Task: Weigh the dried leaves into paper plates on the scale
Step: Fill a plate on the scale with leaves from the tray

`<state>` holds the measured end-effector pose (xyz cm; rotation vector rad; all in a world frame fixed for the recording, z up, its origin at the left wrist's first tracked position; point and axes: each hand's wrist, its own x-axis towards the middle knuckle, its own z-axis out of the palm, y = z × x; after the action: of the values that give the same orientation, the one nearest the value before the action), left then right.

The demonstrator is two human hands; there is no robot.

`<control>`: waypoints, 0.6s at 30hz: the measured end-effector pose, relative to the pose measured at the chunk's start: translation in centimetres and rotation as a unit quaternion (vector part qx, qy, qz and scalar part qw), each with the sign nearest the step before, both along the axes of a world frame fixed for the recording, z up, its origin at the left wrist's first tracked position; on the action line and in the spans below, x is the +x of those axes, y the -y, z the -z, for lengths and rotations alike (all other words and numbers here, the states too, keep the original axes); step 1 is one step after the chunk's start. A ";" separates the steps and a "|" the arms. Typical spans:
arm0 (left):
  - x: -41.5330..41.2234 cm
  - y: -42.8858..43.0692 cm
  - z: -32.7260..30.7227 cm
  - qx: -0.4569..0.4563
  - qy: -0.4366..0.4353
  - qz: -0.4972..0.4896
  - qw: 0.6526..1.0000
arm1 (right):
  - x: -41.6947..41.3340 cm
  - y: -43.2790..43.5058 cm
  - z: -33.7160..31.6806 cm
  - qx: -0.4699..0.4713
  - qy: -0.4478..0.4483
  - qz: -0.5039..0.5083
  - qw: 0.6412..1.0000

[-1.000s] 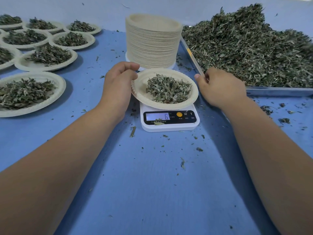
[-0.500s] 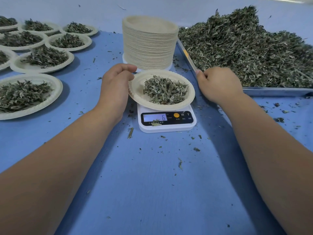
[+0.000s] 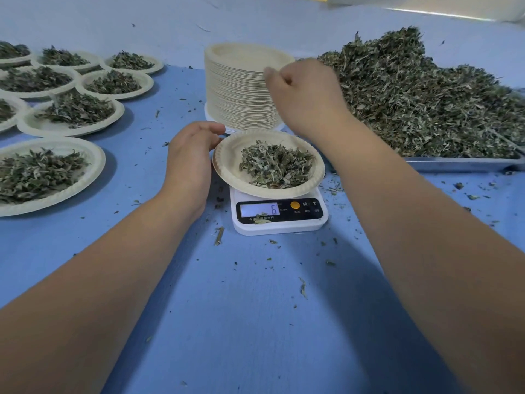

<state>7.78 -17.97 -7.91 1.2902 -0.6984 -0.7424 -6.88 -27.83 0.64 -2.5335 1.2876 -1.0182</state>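
A paper plate (image 3: 227, 163) with a small heap of dried leaves (image 3: 275, 164) rests on the white scale (image 3: 279, 220), whose display reads 6. My left hand (image 3: 190, 160) grips the plate's left rim, thumb over the edge. My right hand (image 3: 305, 92) is raised in front of the tall stack of empty paper plates (image 3: 235, 95), fingers curled near the top plate's right edge; whether it touches the stack is unclear. The big pile of dried leaves (image 3: 426, 98) fills a metal tray (image 3: 460, 163) at the right.
Several filled paper plates (image 3: 93, 163) lie on the blue cloth at the left, reaching to the back. Loose leaf crumbs scatter around the scale and by the tray's front edge. Open blue cloth (image 3: 255, 322) lies between my forearms.
My right hand has lifted from beside the tray's corner and moved up and left to the plate stack. My left hand stays on the weighed plate's rim; the reading stays 6.
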 end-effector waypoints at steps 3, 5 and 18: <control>0.0 0.0 -0.1 -0.004 -0.006 -0.001 1.000 | 1.2 -0.9 0.6 0.056 -0.082 -0.055 0.994; -0.1 -0.1 0.0 -0.010 -0.001 -0.003 1.000 | 0.9 -1.3 0.8 0.098 -0.088 -0.080 0.988; 0.2 0.2 0.2 -0.010 -0.002 0.001 1.000 | -5.7 0.2 4.1 0.038 0.057 -0.028 0.997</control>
<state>7.95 -18.16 -8.16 1.2694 -0.7018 -0.7379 -12.60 -27.99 -3.45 -2.4044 1.1932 -1.0654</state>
